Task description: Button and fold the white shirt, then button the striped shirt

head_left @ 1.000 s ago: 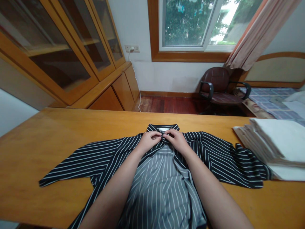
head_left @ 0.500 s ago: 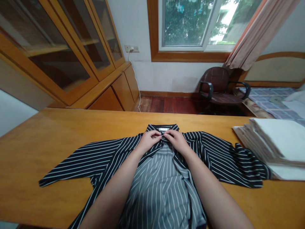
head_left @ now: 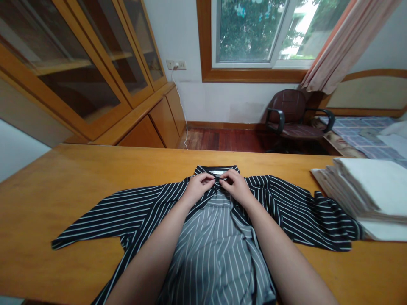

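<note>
A black shirt with white stripes [head_left: 127, 212] lies spread on the wooden table, its collar at the far end and its front open, so that the greyer inside shows. My left hand [head_left: 199, 186] pinches the left front edge of the shirt just under the collar. Opposite it, my right hand [head_left: 235, 184] pinches the right front edge, fingertips close to those of the left. A white label [head_left: 218, 172] shows inside the collar between the hands. Both sleeves stretch outward; the right one is bunched near its cuff. Any button at the fingertips is too small to make out.
On the right of the table [head_left: 79, 169] stands a stack of folded white cloth or sheets [head_left: 372, 186], touching the right cuff. Beyond the table are a brown armchair [head_left: 289, 114], a bed [head_left: 369, 131] and a glass-doored cabinet [head_left: 95, 76].
My right hand has shifted very slightly, its fingertips a little farther from the left ones and more curled. The collar has moved a touch; the rest of the shirt lies as before.
</note>
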Demonstrator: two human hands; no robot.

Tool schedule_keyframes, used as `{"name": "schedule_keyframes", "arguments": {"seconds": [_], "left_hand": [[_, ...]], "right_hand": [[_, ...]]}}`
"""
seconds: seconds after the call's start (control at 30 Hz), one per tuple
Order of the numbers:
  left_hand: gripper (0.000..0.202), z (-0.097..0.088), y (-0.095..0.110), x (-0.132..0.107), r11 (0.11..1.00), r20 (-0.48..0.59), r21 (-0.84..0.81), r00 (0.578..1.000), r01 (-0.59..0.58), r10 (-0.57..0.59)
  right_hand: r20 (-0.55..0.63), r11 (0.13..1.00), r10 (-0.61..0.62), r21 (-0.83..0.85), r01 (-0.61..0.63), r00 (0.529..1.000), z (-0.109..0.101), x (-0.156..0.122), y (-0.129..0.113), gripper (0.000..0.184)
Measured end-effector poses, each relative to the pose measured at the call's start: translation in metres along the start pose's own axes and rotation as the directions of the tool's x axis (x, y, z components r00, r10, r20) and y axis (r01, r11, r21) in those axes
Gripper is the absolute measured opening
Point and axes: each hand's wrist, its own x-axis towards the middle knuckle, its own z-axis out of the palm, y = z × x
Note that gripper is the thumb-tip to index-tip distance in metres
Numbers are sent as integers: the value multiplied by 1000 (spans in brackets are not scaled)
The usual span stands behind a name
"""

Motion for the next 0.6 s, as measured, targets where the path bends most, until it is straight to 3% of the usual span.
{"name": "schedule_keyframes", "arguments": {"seconds": [0.23,0.6], "left_hand": [[12,-1,1,0,998,-16,42,999,-35,36],[16,1,-3,-1,999,17,-44,1000,-5,6]], "right_hand": [[-21,999,-45,-23,45,999,6,-2,6,7],[-4,994,-82,-76,81,997,8,-5,9,8]]}}
